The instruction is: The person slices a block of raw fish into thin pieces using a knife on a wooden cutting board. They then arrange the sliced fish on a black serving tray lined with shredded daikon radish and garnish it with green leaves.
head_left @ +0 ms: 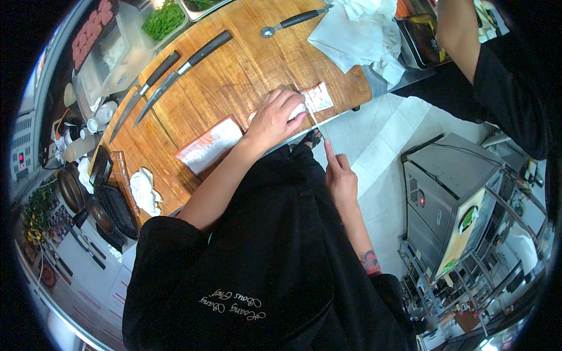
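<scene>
Over a pale pink-and-white slab [302, 109], fish or meat, my left hand [276, 119] is bent, its fingers pressing it to the wooden board [257, 64]. My right hand [341, 179] grips a long thin knife [314, 119] with the index finger stretched along it. The blade crosses the slab just right of my left fingertips. Right of the blade lies another pale piece [320, 96] with an orange-brown edge. A larger slab [209, 144] of the same kind rests left of my left wrist. Part of the middle slab is hidden under my left hand.
Two dark-handled knives [202, 52] [159, 71] lie at the board's left. A melon baller [293, 21] and crumpled white cloth [357, 38] are at the far side. Herbs [165, 20] fill a container. Another person's arm [458, 32] reaches in at right, above a steel cabinet [439, 193].
</scene>
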`<act>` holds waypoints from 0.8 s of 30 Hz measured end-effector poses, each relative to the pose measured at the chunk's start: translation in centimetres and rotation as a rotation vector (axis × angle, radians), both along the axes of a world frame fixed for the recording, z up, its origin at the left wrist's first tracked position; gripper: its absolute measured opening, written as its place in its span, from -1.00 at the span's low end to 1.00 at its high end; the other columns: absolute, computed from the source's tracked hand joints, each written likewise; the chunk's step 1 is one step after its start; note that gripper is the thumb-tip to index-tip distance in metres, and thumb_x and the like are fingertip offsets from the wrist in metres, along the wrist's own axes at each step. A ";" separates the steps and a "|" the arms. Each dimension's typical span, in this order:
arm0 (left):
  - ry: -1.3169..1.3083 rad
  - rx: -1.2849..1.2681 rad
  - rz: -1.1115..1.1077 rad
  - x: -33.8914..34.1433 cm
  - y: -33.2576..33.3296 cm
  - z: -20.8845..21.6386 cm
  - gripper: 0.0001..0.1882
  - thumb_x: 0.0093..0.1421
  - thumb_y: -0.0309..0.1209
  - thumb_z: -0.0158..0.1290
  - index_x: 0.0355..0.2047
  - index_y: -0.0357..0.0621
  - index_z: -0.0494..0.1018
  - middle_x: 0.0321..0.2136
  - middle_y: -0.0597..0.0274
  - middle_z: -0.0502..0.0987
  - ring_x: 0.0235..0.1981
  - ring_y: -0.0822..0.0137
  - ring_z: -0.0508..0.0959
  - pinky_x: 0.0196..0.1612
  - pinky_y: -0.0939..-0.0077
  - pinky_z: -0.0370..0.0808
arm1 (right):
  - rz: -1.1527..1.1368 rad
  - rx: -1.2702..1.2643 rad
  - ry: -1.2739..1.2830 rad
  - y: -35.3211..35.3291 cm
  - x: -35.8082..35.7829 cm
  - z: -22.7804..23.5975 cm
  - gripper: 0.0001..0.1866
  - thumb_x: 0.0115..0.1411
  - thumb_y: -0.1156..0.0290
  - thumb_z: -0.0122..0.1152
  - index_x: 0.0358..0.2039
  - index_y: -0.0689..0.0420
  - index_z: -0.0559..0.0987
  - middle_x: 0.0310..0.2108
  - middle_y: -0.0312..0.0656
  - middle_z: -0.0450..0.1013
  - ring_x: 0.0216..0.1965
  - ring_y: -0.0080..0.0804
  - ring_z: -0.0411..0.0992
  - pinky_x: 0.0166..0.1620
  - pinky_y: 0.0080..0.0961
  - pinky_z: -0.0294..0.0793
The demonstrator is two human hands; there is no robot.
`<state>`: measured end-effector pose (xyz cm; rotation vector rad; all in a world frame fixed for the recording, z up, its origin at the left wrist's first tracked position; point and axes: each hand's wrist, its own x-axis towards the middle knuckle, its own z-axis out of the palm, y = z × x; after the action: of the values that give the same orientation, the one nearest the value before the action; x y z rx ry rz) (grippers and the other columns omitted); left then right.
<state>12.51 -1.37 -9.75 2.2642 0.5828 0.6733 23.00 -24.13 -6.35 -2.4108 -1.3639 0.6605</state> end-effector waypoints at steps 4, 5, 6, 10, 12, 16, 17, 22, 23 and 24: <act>0.105 -0.002 -0.027 -0.1 -0.2 0.6 -0.63 0.11 -0.42 0.26 -0.04 -0.07 0.55 -0.18 0.19 0.47 -0.08 0.13 0.47 0.02 0.24 0.46 | -0.029 -0.045 0.031 -3.6 -0.4 0.9 -0.23 0.17 0.67 0.14 0.37 -0.22 0.36 -0.42 -0.10 0.35 -0.47 -0.11 0.44 -0.30 -0.19 0.51; 0.124 -0.003 -0.030 -0.3 -0.2 0.6 -0.62 0.12 -0.42 0.26 -0.02 -0.07 0.55 -0.17 0.19 0.47 -0.07 0.13 0.47 0.02 0.24 0.46 | -0.027 -0.051 0.040 -4.9 -0.3 1.0 -0.24 0.18 0.64 0.14 0.38 -0.24 0.35 -0.39 -0.11 0.36 -0.46 -0.10 0.46 -0.31 -0.18 0.53; 0.140 -0.006 -0.038 -0.3 -0.1 0.5 -0.61 0.12 -0.41 0.26 -0.01 -0.07 0.55 -0.16 0.18 0.47 -0.06 0.13 0.46 0.03 0.23 0.45 | -0.030 -0.059 0.045 -6.4 -0.3 1.2 -0.24 0.19 0.61 0.15 0.38 -0.27 0.33 -0.37 -0.12 0.37 -0.46 -0.10 0.48 -0.33 -0.18 0.54; 0.074 -0.040 -0.028 -0.8 0.2 1.6 -0.71 0.13 -0.42 0.26 -0.11 -0.10 0.57 -0.19 0.17 0.47 -0.11 0.12 0.48 -0.01 0.23 0.47 | -0.060 -0.081 0.095 -12.2 0.1 1.9 -0.21 0.16 0.62 0.17 0.38 -0.28 0.33 -0.33 -0.12 0.40 -0.44 -0.12 0.49 -0.31 -0.21 0.56; 0.102 -0.036 -0.066 -1.7 0.3 0.9 -0.76 0.14 -0.41 0.25 -0.17 -0.11 0.56 -0.17 0.18 0.46 -0.06 0.12 0.46 0.02 0.22 0.45 | -0.075 -0.029 0.064 -11.5 -0.1 1.4 -0.20 0.15 0.64 0.17 0.38 -0.28 0.33 -0.32 -0.13 0.40 -0.44 -0.13 0.49 -0.31 -0.23 0.56; 0.079 -0.016 -0.063 -2.0 0.3 -0.1 -0.80 0.13 -0.41 0.25 -0.22 -0.11 0.55 -0.19 0.19 0.46 -0.09 0.12 0.47 0.01 0.23 0.46 | -0.009 0.049 0.021 -3.4 0.0 0.8 -0.24 0.16 0.67 0.13 0.36 -0.21 0.37 -0.36 -0.11 0.39 -0.43 -0.14 0.47 -0.28 -0.24 0.52; 0.080 -0.014 -0.062 -1.9 0.2 -0.1 -0.80 0.13 -0.41 0.25 -0.22 -0.11 0.56 -0.20 0.19 0.46 -0.10 0.12 0.48 0.00 0.23 0.46 | 0.005 0.055 0.019 -1.1 -0.1 0.7 -0.23 0.16 0.66 0.14 0.37 -0.23 0.36 -0.35 -0.12 0.39 -0.43 -0.13 0.48 -0.29 -0.23 0.53; 0.072 -0.004 -0.049 -1.6 0.2 0.0 -0.80 0.11 -0.43 0.27 -0.24 -0.10 0.57 -0.22 0.19 0.46 -0.14 0.14 0.48 -0.04 0.24 0.47 | 0.030 0.050 -0.012 2.0 -0.1 -0.2 -0.25 0.23 0.52 0.17 0.38 -0.37 0.30 -0.30 -0.18 0.44 -0.41 -0.10 0.54 -0.34 -0.17 0.60; 0.057 0.007 -0.047 -1.5 0.2 0.1 -0.79 0.09 -0.44 0.28 -0.24 -0.11 0.57 -0.24 0.18 0.46 -0.17 0.14 0.49 -0.07 0.25 0.49 | 0.031 0.034 -0.015 1.5 -0.1 -0.4 -0.26 0.22 0.52 0.17 0.38 -0.36 0.30 -0.30 -0.18 0.45 -0.41 -0.10 0.54 -0.35 -0.17 0.60; 0.043 0.018 -0.043 -1.5 0.2 0.2 -0.78 0.07 -0.45 0.30 -0.25 -0.12 0.57 -0.26 0.17 0.45 -0.20 0.14 0.49 -0.10 0.26 0.50 | 0.033 0.017 -0.016 1.1 -0.1 -0.3 -0.26 0.22 0.52 0.17 0.38 -0.36 0.30 -0.30 -0.18 0.45 -0.41 -0.10 0.54 -0.35 -0.17 0.60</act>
<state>11.01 -1.13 -9.59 2.3058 0.5493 0.6120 22.87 -23.01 -6.69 -2.3901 -1.4124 0.6361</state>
